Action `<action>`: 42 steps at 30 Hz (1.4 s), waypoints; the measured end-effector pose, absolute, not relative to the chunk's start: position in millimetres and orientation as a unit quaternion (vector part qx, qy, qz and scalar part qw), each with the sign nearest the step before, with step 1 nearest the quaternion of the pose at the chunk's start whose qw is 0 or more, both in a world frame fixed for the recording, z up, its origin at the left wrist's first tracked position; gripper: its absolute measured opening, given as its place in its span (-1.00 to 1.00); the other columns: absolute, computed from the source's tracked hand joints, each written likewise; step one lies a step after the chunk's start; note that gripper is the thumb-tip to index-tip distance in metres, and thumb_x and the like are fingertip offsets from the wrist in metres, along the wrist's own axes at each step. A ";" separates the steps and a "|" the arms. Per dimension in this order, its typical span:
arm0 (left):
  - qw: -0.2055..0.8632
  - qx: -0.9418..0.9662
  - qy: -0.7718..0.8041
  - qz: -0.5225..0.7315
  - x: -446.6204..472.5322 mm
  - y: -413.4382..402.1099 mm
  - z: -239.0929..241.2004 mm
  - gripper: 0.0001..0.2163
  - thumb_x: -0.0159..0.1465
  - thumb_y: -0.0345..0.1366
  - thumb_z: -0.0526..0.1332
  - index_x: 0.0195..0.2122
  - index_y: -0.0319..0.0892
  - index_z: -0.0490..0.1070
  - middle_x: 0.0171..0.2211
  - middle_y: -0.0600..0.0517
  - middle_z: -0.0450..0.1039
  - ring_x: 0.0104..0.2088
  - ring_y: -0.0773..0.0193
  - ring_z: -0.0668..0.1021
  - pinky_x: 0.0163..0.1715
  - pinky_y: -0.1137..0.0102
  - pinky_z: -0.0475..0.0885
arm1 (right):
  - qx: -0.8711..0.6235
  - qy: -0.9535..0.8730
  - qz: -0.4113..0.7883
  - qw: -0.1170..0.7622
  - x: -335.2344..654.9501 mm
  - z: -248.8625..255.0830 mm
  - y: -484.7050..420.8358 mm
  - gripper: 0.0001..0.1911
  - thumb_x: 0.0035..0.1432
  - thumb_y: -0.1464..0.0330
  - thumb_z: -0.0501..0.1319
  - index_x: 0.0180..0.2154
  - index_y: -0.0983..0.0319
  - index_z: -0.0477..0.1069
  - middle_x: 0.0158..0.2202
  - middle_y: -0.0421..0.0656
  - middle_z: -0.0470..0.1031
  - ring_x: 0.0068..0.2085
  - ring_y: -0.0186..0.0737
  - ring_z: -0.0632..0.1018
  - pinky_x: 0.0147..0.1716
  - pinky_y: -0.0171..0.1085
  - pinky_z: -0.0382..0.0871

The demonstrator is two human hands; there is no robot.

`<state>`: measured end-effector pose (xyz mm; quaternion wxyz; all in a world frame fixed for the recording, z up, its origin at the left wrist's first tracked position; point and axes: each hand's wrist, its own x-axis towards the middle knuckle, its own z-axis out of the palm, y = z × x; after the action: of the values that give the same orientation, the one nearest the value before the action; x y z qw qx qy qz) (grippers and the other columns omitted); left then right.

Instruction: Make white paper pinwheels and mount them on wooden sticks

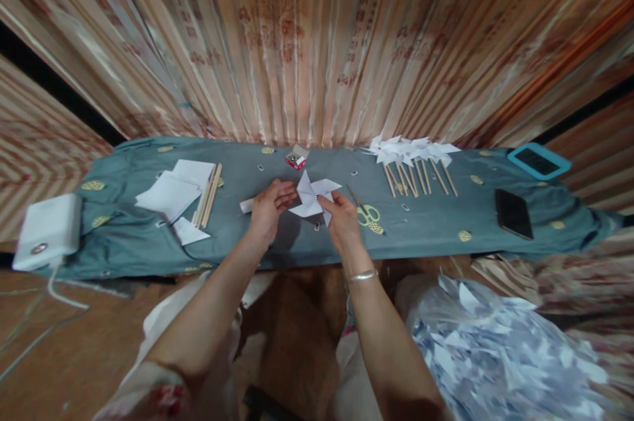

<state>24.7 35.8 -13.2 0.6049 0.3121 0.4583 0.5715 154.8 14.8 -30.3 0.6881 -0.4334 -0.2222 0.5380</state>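
Observation:
A white paper pinwheel [313, 196] is held above the teal-covered bench [436, 229], between both hands. My left hand [270, 206] grips its left side and back. My right hand [339, 216], with a bangle at the wrist, pinches its lower right edge near the centre. A small pin or clip [317, 226] lies on the cloth just below the pinwheel.
Sheets of white paper [171, 195] and wooden sticks [209, 195] lie at left. Finished pinwheels on sticks [413, 156] lie at right, with yellow-handled scissors [366, 213], a black phone [514, 213], a blue-cased tablet [537, 161] and a small red box [296, 158]. A plastic bag of paper scraps [495, 348] is at lower right.

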 end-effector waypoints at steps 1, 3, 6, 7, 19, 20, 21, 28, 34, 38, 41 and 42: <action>0.597 0.308 0.461 0.580 24.6 37.4 -12.1 -0.65 0.03 -0.02 0.28 -0.35 -0.23 0.50 -0.35 -0.09 0.55 -0.31 0.22 0.57 -0.23 0.35 0.40 | -0.434 -0.214 0.539 0.689 151.4 -29.7 15.3 -0.70 -0.37 0.37 0.42 -0.46 0.20 0.42 -0.48 -0.29 0.56 -0.39 -0.27 0.54 -0.24 -0.24 0.43; 0.585 0.297 0.460 0.598 27.6 41.0 -8.9 -0.69 0.04 -0.06 0.26 -0.34 -0.22 0.49 -0.29 -0.10 0.56 -0.25 0.21 0.57 -0.22 0.36 0.39 | -0.435 -0.206 0.547 0.685 144.2 -28.8 15.0 -0.71 -0.37 0.34 0.42 -0.46 0.21 0.44 -0.51 -0.28 0.55 -0.42 -0.26 0.53 -0.27 -0.23 0.42; 0.573 0.281 0.445 0.629 39.7 46.3 -1.6 -0.73 0.03 -0.12 0.25 -0.33 -0.19 0.49 -0.17 -0.11 0.56 -0.13 0.18 0.56 -0.21 0.38 0.39 | -0.429 -0.202 0.559 0.680 138.1 -28.7 11.4 -0.72 -0.35 0.35 0.42 -0.47 0.23 0.47 -0.54 -0.31 0.53 -0.47 -0.31 0.50 -0.29 -0.26 0.40; 0.565 0.277 0.440 0.641 45.0 47.4 0.9 -0.74 0.03 -0.14 0.25 -0.32 -0.19 0.49 -0.14 -0.10 0.55 -0.08 0.18 0.55 -0.19 0.38 0.38 | -0.427 -0.202 0.559 0.681 138.4 -28.9 9.4 -0.73 -0.35 0.35 0.42 -0.47 0.23 0.47 -0.55 -0.32 0.53 -0.47 -0.33 0.49 -0.29 -0.27 0.40; 0.421 0.382 0.492 0.660 35.7 59.2 -34.9 -0.71 0.10 -0.11 0.24 -0.24 -0.19 0.51 -0.11 -0.08 0.54 -0.03 0.15 0.51 0.03 0.28 0.32 | -0.450 -0.210 0.525 0.691 171.5 -25.4 -6.4 -0.77 -0.33 0.35 0.43 -0.49 0.22 0.50 -0.50 -0.28 0.56 -0.45 -0.31 0.50 -0.33 -0.28 0.39; 0.394 0.417 0.503 0.646 29.3 60.7 -39.8 -0.71 0.11 -0.13 0.22 -0.22 -0.20 0.51 -0.11 -0.10 0.54 -0.03 0.14 0.51 0.04 0.27 0.32 | -0.450 -0.209 0.525 0.692 171.5 -24.9 -6.1 -0.77 -0.33 0.36 0.43 -0.50 0.22 0.50 -0.51 -0.28 0.55 -0.46 -0.31 0.50 -0.34 -0.29 0.38; 0.374 0.445 0.514 0.630 22.8 61.7 -43.6 -0.71 0.13 -0.14 0.21 -0.21 -0.21 0.51 -0.12 -0.11 0.53 -0.06 0.12 0.52 0.03 0.25 0.33 | -0.449 -0.209 0.526 0.692 171.3 -24.5 -6.1 -0.78 -0.33 0.36 0.44 -0.51 0.22 0.50 -0.52 -0.28 0.55 -0.47 -0.32 0.50 -0.35 -0.29 0.38; 0.170 0.709 0.539 0.423 -24.6 65.2 -50.1 -0.72 0.16 -0.27 0.16 -0.12 -0.14 0.51 -0.07 -0.13 0.50 0.02 -0.03 0.44 0.10 0.07 0.26 | -0.464 -0.244 0.557 0.644 171.6 -26.1 -10.4 -0.72 -0.41 0.30 0.50 -0.53 0.20 0.52 -0.59 -0.30 0.54 -0.55 -0.33 0.49 -0.41 -0.30 0.41; 0.141 0.771 0.559 0.270 -47.9 72.3 -54.5 -0.71 0.13 -0.32 0.18 -0.12 -0.17 0.52 -0.10 -0.15 0.53 -0.08 -0.09 0.51 -0.02 0.11 0.36 | -0.485 -0.276 0.577 0.596 175.8 -35.8 -7.0 -0.69 -0.34 0.26 0.51 -0.45 0.20 0.55 -0.49 -0.23 0.61 -0.51 -0.27 0.55 -0.42 -0.26 0.46; 0.141 0.775 0.577 0.218 -45.9 70.7 -49.2 -0.69 0.16 -0.41 0.16 -0.07 -0.21 0.50 -0.09 -0.17 0.53 -0.06 -0.06 0.52 -0.03 0.15 0.37 | -0.490 -0.283 0.580 0.586 172.2 -40.3 3.3 -0.69 -0.33 0.28 0.50 -0.43 0.20 0.57 -0.45 -0.22 0.63 -0.49 -0.30 0.56 -0.40 -0.31 0.45; 0.146 0.779 0.575 0.203 -40.6 66.9 -45.1 -0.71 0.18 -0.41 0.16 -0.06 -0.19 0.49 -0.07 -0.13 0.53 -0.05 0.02 0.52 -0.02 0.21 0.38 | -0.482 -0.276 0.595 0.580 166.7 -40.9 10.1 -0.70 -0.32 0.30 0.50 -0.42 0.20 0.58 -0.43 -0.22 0.64 -0.46 -0.32 0.56 -0.36 -0.34 0.44; 0.153 0.782 0.570 0.200 -38.9 65.6 -44.6 -0.72 0.19 -0.40 0.17 -0.07 -0.18 0.49 -0.07 -0.12 0.53 -0.06 0.03 0.53 -0.03 0.21 0.39 | -0.478 -0.274 0.600 0.580 165.0 -40.4 11.8 -0.71 -0.32 0.31 0.50 -0.43 0.20 0.58 -0.43 -0.23 0.63 -0.46 -0.33 0.56 -0.35 -0.34 0.44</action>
<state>-38.9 65.6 -44.6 0.1531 0.7819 0.5703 0.1998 165.0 11.8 -40.4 0.5801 -0.4780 -0.2736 0.6002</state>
